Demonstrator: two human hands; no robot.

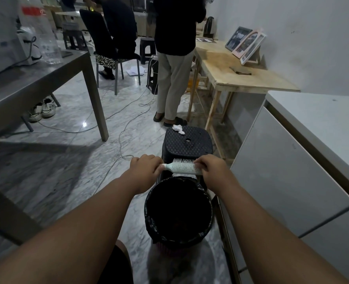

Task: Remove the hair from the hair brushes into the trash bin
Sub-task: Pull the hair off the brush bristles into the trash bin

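A pale green hair brush (181,167) is held level just above the far rim of the trash bin (149,214), its white bristles pointing away from me. My left hand (146,169) is closed around the brush's handle. My right hand (211,170) grips the other end of the brush head, fingers over the bristles. The bin is round, lined with a black bag, and its inside is too dark to make out. Any hair on the bristles is too small to tell.
A black plastic stool (187,141) with a crumpled white tissue (178,128) stands just behind the bin. White cabinets (292,160) run along the right. A grey table (36,83) is at left, a wooden table (241,72) at back right. Cables (120,138) cross the marble floor; two people are further back.
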